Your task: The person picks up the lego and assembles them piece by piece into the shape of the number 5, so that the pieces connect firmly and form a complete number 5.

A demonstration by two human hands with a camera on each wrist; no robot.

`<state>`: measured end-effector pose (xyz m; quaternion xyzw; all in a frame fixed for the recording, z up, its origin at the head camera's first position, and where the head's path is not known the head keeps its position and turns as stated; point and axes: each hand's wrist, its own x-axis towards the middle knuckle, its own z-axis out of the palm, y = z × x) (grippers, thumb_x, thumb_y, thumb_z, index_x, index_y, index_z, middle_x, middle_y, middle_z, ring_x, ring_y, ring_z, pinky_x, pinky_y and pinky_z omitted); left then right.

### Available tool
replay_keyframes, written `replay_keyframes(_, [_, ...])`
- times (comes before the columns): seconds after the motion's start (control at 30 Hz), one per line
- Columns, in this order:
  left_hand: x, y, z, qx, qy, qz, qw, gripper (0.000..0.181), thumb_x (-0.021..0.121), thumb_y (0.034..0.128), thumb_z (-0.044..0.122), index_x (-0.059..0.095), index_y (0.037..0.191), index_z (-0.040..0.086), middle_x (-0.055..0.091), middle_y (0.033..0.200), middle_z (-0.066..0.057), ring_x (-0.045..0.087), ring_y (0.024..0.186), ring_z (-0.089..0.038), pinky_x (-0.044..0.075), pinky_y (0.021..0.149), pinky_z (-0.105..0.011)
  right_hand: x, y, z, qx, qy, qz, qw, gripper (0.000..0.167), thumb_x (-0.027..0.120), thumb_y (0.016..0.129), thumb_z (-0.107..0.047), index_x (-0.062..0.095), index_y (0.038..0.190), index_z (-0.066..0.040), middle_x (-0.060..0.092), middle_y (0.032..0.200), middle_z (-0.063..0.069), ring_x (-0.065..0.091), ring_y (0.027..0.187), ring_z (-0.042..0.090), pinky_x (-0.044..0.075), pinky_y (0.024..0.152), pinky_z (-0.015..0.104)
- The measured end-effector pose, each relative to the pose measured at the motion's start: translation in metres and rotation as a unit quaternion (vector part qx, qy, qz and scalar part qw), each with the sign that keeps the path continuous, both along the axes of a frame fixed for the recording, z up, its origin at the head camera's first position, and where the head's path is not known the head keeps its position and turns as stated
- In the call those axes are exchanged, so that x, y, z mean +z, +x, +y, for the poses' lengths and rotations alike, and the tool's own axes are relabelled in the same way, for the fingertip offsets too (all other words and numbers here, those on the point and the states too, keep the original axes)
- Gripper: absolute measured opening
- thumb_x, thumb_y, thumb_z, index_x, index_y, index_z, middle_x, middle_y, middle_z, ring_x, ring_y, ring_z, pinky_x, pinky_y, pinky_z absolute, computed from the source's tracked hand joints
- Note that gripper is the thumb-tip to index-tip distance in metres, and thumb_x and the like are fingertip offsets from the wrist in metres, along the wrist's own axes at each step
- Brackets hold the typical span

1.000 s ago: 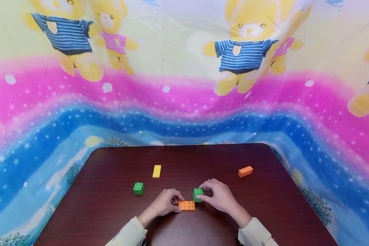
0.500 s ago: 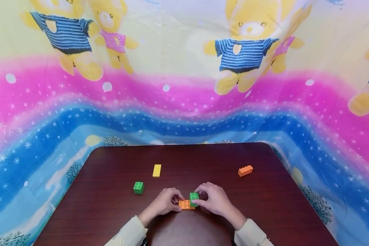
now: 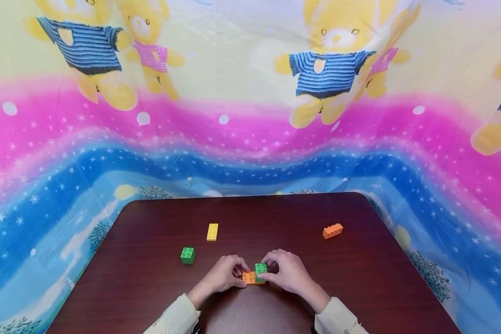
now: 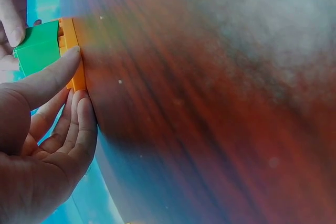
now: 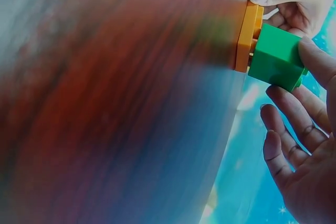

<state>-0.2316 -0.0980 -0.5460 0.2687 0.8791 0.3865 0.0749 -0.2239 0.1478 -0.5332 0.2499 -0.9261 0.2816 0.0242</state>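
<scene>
A flat orange brick [image 3: 248, 277] lies on the table, its left end pinched between thumb and fingers of the left hand [image 3: 223, 274]. Thumb and fingertips of the right hand [image 3: 291, 273] pinch a green brick [image 3: 260, 270] over the orange brick's right end. In the right wrist view the green brick [image 5: 277, 56] stands slightly tilted against the studs of the orange plate [image 5: 245, 38], with studs showing between them. The left wrist view shows the left thumb pressing the orange brick's side [image 4: 77, 74].
A second green brick [image 3: 187, 255] stands left of the hands, with a flat yellow brick [image 3: 212, 232] behind it. An orange brick [image 3: 332, 230] lies at the right. Behind the dark table [image 3: 275, 213] hangs a patterned cloth [image 3: 234, 162].
The right hand has moved left with the green brick, from beside the flat orange brick to over its right end. The left hand has stayed on the orange brick.
</scene>
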Motion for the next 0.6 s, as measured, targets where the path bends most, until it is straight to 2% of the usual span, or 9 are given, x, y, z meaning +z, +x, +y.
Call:
replay_keyframes(0.37, [0.0016, 0.0003, 0.0001, 0.002, -0.002, -0.009, 1.0, 0.028, 0.093, 0.0723, 0.003, 0.077, 0.095, 0.006, 0.069, 0.089, -0.003, 0.063, 0.078, -0.011, 0.055, 0.071, -0.022, -0.0017, -0.0023, -0.0031, -0.005, -0.002, -0.004, 1.0, 0.027, 0.086, 0.08, -0.05, 0.073, 0.092, -0.031, 0.066, 0.087, -0.014, 0.06, 0.078, 0.0, 0.053, 0.071, 0.025])
replay_keyframes(0.6, [0.0004, -0.0001, 0.0, 0.001, -0.001, -0.003, 1.0, 0.028, 0.093, 0.0717, 0.003, 0.077, 0.094, 0.006, 0.069, 0.088, -0.003, 0.064, 0.077, -0.01, 0.054, 0.071, -0.021, -0.0026, -0.0034, -0.0036, -0.001, -0.008, -0.019, 0.9998, 0.027, 0.087, 0.08, -0.051, 0.074, 0.093, -0.031, 0.067, 0.088, -0.015, 0.06, 0.078, -0.001, 0.054, 0.071, 0.025])
